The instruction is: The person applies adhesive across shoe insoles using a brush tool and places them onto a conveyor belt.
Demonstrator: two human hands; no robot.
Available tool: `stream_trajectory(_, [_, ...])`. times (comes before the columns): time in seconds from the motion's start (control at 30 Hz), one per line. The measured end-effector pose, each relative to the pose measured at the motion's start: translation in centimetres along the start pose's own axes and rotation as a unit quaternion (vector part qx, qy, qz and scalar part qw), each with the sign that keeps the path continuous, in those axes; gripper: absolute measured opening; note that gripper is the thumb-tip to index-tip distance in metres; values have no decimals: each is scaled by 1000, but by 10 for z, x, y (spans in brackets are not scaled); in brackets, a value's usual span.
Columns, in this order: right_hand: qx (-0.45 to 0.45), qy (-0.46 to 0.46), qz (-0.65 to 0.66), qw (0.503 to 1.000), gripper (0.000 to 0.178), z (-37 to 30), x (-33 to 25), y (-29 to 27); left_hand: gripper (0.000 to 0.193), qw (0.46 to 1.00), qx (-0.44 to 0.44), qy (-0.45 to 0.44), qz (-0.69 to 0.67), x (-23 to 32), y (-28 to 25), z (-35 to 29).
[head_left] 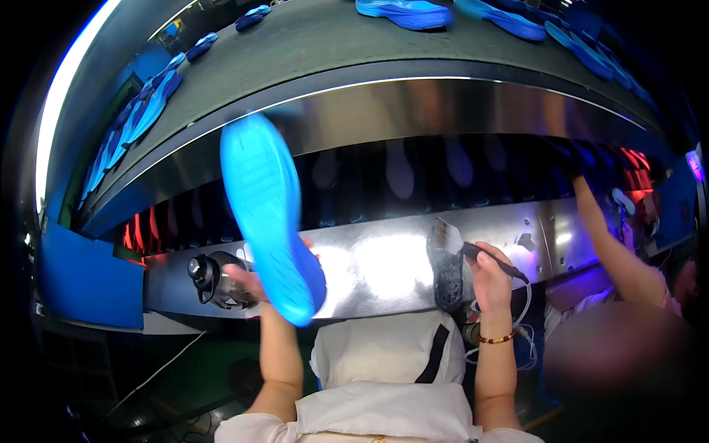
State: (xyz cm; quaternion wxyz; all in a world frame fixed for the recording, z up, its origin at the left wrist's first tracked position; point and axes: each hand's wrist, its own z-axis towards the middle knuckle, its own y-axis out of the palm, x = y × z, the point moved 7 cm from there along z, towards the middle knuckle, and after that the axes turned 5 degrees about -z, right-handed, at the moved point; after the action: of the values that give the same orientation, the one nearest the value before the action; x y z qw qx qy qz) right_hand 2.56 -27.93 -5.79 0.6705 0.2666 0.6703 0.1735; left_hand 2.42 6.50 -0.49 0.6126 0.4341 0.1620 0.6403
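Note:
My left hand [247,283] grips a bright blue shoe sole [260,199] from behind, near its lower end. The sole stands upright, its top reaching the metal edge of the conveyor; most of my fingers are hidden behind it. In my right hand [492,284] is a flat brush [493,263] with a black handle, pinched between thumb and fingers. Its bristles point up and left, over the top of a dark, sole-shaped piece [448,282] lying on the metal ledge [377,284]. Whether the bristles touch that piece, I cannot tell.
A clear bottle with a black lid [221,279] stands beside my left hand. Ahead, a green conveyor belt [310,63] carries several blue soles [405,13]. Beneath it, more soles [399,171] line a dark slot with red-lit ends. At right, a co-worker's arm [617,247] reaches into the slot.

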Motion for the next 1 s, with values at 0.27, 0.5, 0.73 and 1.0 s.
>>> stream_trajectory(0.27, [-125, 21, -83, 988, 19, 6, 9, 50, 104, 925, 302, -212, -91, -146, -35, -26])
stream_trajectory(0.5, [-109, -55, -234, 964, 15, 35, -6, 99, 102, 914, 323, -236, -71, -174, -9, -11])
stream_trajectory(0.73, [-176, -268, -490, 810, 21, -10, 3, 134, 90, 878, 415, -234, 57, -163, -38, -14])
stream_trajectory(1.0, [-370, -81, -383, 843, 15, -40, -13, 120, 94, 914, 342, -213, 46, -127, -39, -12])
